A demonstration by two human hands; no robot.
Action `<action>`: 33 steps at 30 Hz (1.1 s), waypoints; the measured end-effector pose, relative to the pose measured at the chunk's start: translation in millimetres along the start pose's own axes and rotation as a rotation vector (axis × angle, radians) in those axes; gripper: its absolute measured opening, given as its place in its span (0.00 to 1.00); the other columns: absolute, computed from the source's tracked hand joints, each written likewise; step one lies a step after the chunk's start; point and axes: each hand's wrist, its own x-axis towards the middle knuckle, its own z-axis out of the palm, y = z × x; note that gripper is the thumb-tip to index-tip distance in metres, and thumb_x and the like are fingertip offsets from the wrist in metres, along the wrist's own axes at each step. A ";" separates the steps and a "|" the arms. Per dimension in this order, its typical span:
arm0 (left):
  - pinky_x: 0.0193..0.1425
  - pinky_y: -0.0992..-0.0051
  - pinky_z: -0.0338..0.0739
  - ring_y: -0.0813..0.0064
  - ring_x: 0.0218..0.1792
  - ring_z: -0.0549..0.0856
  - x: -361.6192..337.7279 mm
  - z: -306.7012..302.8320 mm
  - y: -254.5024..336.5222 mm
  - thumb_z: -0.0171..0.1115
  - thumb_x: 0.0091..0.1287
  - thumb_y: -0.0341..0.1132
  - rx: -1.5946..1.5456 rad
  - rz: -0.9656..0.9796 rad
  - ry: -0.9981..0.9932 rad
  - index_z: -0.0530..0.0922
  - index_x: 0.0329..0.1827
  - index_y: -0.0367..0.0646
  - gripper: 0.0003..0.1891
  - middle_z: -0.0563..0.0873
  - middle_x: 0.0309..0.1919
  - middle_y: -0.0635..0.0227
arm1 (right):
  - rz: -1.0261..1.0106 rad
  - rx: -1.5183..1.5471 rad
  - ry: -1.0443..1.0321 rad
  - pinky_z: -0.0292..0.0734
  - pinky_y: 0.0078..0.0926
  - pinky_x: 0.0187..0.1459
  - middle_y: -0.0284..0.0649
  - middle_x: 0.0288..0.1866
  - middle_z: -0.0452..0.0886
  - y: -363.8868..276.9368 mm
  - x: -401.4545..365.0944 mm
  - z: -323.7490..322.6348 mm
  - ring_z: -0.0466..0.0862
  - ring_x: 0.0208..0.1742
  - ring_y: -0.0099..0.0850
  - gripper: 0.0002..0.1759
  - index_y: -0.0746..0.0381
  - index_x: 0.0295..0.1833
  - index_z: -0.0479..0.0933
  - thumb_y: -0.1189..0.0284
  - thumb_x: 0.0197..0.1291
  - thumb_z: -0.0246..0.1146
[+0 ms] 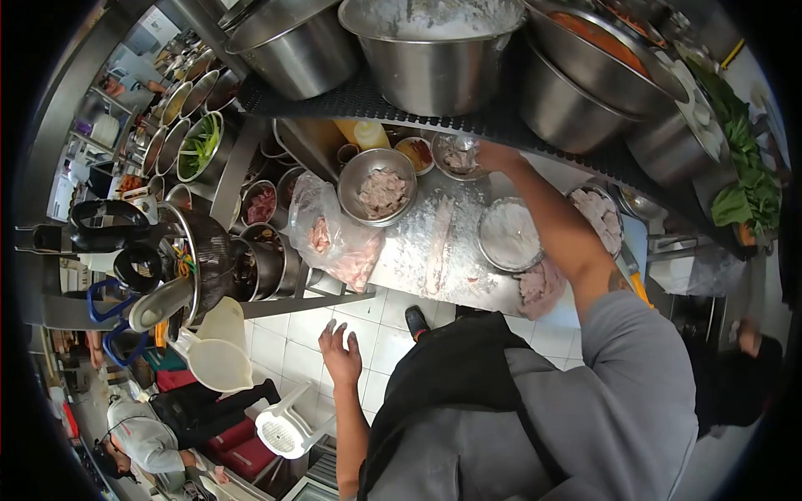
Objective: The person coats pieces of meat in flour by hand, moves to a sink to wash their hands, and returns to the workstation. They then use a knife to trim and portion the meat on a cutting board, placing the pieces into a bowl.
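Note:
My right hand (499, 156) reaches far across the metal counter (409, 267), at the right rim of a small metal bowl (459, 159) with a pale mixture in it. Its fingers are too small and partly hidden to read. My left hand (341, 352) hangs over the floor in front of the counter, fingers apart, holding nothing. On the floured counter lies a long strip of floured meat (439, 242). Right of it stands a bowl of white flour (511, 235), with a pile of raw pale meat (541, 288) by its near side. To the left is a bowl of meat pieces (383, 192).
A clear plastic bag of meat (334, 238) rests at the counter's left edge. Overhead, a black shelf (493, 123) carries large steel pots (434, 71). A yellow-handled knife (638, 284) lies at right. A white stool (284, 426) and another person (150, 434) are lower left.

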 end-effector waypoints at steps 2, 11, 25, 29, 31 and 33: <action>0.69 0.55 0.68 0.47 0.63 0.74 6.1 5.3 -1.5 0.62 0.67 0.30 -0.001 0.016 -0.001 0.81 0.53 0.35 0.13 0.79 0.60 0.47 | 0.067 0.329 -0.164 0.79 0.42 0.53 0.55 0.49 0.85 -11.8 -44.5 -47.5 0.86 0.48 0.44 0.25 0.59 0.60 0.79 0.72 0.53 0.62; 0.68 0.54 0.69 0.44 0.61 0.75 42.3 26.5 6.9 0.64 0.65 0.32 -0.032 0.158 -0.066 0.81 0.52 0.34 0.15 0.79 0.58 0.43 | 0.306 1.420 -0.081 0.75 0.25 0.33 0.33 0.30 0.80 7.3 -91.3 -36.8 0.78 0.30 0.22 0.15 0.68 0.50 0.81 0.77 0.56 0.64; 0.67 0.54 0.70 0.46 0.61 0.75 9.5 6.8 8.4 0.64 0.64 0.29 -0.024 0.080 -0.020 0.81 0.51 0.36 0.13 0.79 0.59 0.47 | -0.069 -0.021 -0.181 0.79 0.43 0.56 0.55 0.49 0.85 -47.0 19.5 13.4 0.84 0.53 0.50 0.21 0.62 0.53 0.82 0.68 0.53 0.63; 0.67 0.53 0.69 0.46 0.61 0.75 -23.8 0.6 -9.6 0.63 0.65 0.30 0.002 -0.021 -0.011 0.81 0.50 0.37 0.12 0.79 0.59 0.47 | -0.097 -0.136 -0.181 0.79 0.44 0.56 0.54 0.49 0.85 -36.5 33.6 57.5 0.85 0.52 0.50 0.20 0.63 0.51 0.82 0.68 0.52 0.63; 0.68 0.53 0.68 0.46 0.60 0.75 -37.3 0.5 -13.0 0.63 0.65 0.30 0.001 -0.074 0.012 0.81 0.50 0.38 0.12 0.79 0.59 0.48 | -0.104 -0.146 -0.150 0.79 0.44 0.56 0.54 0.47 0.85 -31.3 35.4 65.1 0.85 0.52 0.50 0.18 0.63 0.49 0.83 0.68 0.52 0.63; 0.68 0.53 0.68 0.46 0.60 0.75 -45.7 1.3 -14.9 0.63 0.65 0.30 0.012 -0.104 0.025 0.81 0.50 0.38 0.12 0.79 0.59 0.48 | -0.103 -0.126 -0.163 0.79 0.43 0.56 0.54 0.46 0.85 -29.7 36.2 66.2 0.85 0.51 0.50 0.17 0.64 0.47 0.83 0.68 0.52 0.63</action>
